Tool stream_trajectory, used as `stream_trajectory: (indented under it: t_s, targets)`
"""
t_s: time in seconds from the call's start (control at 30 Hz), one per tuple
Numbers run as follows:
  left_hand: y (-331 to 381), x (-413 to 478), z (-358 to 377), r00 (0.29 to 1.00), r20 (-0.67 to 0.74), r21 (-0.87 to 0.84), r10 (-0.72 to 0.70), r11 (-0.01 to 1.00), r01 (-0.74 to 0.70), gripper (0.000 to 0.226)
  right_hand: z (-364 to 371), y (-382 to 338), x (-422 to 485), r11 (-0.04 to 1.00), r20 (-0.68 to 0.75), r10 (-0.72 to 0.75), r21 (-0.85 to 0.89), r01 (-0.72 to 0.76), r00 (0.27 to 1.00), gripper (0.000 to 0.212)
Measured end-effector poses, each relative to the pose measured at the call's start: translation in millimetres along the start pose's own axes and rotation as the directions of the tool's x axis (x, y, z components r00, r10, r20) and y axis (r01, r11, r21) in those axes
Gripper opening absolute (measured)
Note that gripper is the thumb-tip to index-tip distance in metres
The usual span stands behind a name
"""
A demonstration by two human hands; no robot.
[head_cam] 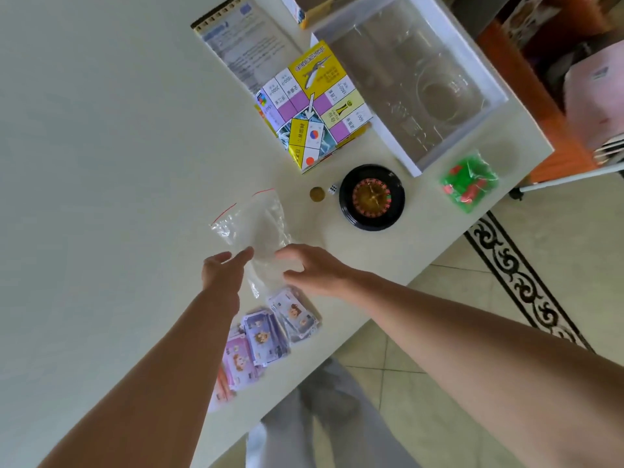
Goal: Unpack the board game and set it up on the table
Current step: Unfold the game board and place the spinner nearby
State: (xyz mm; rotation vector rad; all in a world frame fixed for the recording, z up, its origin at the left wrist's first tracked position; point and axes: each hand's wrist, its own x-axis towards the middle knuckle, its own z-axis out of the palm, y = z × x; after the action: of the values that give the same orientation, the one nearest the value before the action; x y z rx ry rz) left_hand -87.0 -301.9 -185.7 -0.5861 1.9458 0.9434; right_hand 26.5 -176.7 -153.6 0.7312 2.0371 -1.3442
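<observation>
Spanning most of the view: pale table (101, 163). At its far right edge lies a clear plastic tray (415, 79). A spiral-bound booklet (243, 45) lies left of the tray, and the folded game board (314, 106) sits between them, overlapping the booklet's near corner.

Empty clear zip bag (253, 231) lies flat mid-table, its red-striped mouth pointing away. Left hand (223, 268) has its fingers straight and together, tips touching the bag's near end. Right hand (314, 268) is at the bag's near right edge, fingers relaxed and slightly apart, gripping nothing that shows.

Play money (266, 336) is fanned out loose near the table's front edge, just behind the hands. Black roulette wheel (371, 196) stands near the board. A green bag of pieces (469, 180) is to its right. Brown token (317, 194) and white die (333, 189) lie just left of the wheel.
</observation>
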Motion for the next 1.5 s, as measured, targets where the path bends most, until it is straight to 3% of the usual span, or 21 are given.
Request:
stream_trajectory:
  t_s: [0.07, 0.13, 0.2, 0.23, 0.3, 0.37, 0.5, 0.57, 0.63, 0.7, 0.8, 0.93, 1.03, 1.13, 1.23, 1.3, 1.4, 1.5]
  targets:
    - [1.5, 2.8, 3.1, 1.0, 0.01, -0.013, -0.004, 1.0, 0.004, 0.068, -3.5, 5.6, -0.5, 0.999, -0.062, -0.015, 0.046, 0.018, 0.998, 0.048]
    - [3.0, 4.9, 6.8, 1.0, 0.022, -0.01, 0.01, 1.0, -0.01, 0.073, -4.6, 12.7, -1.5, 0.995, -0.22, 0.001, 0.095, 0.021, 0.976, 0.042]
    - [3.6, 5.6, 8.3, 0.999, 0.052, 0.023, 0.008, 1.0, -0.01, 0.06, -4.9, 17.1, -1.0, 0.986, -0.36, 0.101, 0.161, -0.044, 0.927, 0.038]
    - [5.3, 4.6, 9.0, 0.997, 0.076, 0.04, 0.023, 0.999, -0.026, 0.043, -5.3, 19.7, 1.2, 0.973, -0.372, 0.169, 0.21, -0.094, 0.913, 0.039]
    - [7.6, 2.2, 9.1, 0.992, 0.111, 0.054, 0.053, 0.997, -0.06, 0.009, -5.0, 22.7, 4.9, 0.923, -0.263, 0.29, 0.331, -0.197, 0.92, 0.04]
    - [11.3, -2.8, 5.6, 0.981, 0.163, 0.053, 0.109, 0.992, -0.119, 0.014, -2.0, 22.4, 7.2, 0.872, -0.186, 0.334, 0.433, -0.228, 0.924, 0.044]
    - [27.4, -24.9, -8.3, 0.918, 0.354, -0.012, 0.176, 0.983, -0.184, 0.01, -3.0, 10.7, 2.7, 0.821, -0.318, 0.366, 0.553, -0.143, 0.874, 0.054]
    - [35.0, -35.9, -9.3, 0.871, 0.439, 0.004, 0.219, 0.969, -0.246, 0.016, -9.1, 7.8, -0.9, 0.779, -0.301, 0.384, 0.614, -0.131, 0.873, 0.058]
    - [42.3, -46.3, -2.8, 0.836, 0.481, -0.005, 0.265, 0.954, -0.299, 0.023, -17.9, 10.4, -6.0, 0.782, -0.248, 0.403, 0.593, -0.191, 0.881, 0.055]
    - [49.3, -54.2, 10.5, 0.83, 0.486, -0.006, 0.275, 0.95, -0.312, 0.026, -28.1, 18.7, -11.9, 0.813, -0.231, 0.404, 0.534, -0.232, 0.885, 0.038]
    - [54.4, -60.3, 37.6, 0.837, 0.486, 0.011, 0.251, 0.956, -0.293, 0.009, -46.5, 35.0, -24.7, 0.832, -0.293, 0.398, 0.514, -0.208, 0.87, 0.018]
    - [58.8, -74.0, 89.0, 0.868, 0.456, 0.043, 0.198, 0.969, -0.243, 0.012, -98.6, 72.4, -44.8, 0.86, -0.444, 0.429, 0.466, -0.206, 0.787, 0.02]
    - [64.6, -87.2, 125.4, 0.878, 0.45, 0.09, 0.161, 0.971, -0.224, 0.014, -142.6, 105.7, -51.1, 0.841, -0.468, 0.491, 0.476, -0.258, 0.735, 0.025]
    - [68.8, -95.8, 156.6, 0.879, 0.46, 0.195, 0.124, 0.952, -0.237, 0.01, -178.0, 132.9, -58.1, 0.841, -0.418, 0.51, 0.428, -0.332, 0.752, 0.022]
    - [71.4, -102.9, 187.4, 0.881, 0.466, 0.291, 0.087, 0.925, -0.246, 0.021, -204.1, 156.3, -69.0, 0.877, -0.396, 0.479, 0.248, -0.412, 0.783, 0.021]
    - [72.8, -105.7, 202.9, 0.889, 0.453, 0.318, 0.069, 0.919, -0.234, 0.024, -213.1, 167.7, -73.2, 0.898, -0.403, 0.431, 0.109, -0.426, 0.807, 0.032]
    - [73.0, -108.3, 221.1, 0.9, 0.434, 0.348, 0.04, 0.914, -0.208, 0.018, -220.0, 185.1, -73.3, 0.913, -0.423, 0.388, 0.054, -0.404, 0.819, 0.035]
    - [70.3, -107.3, 226.9, 0.904, 0.421, 0.374, 0.072, 0.894, -0.246, 0.018, -217.6, 193.1, -68.5, 0.945, -0.493, 0.315, 0.081, -0.317, 0.811, 0.009]
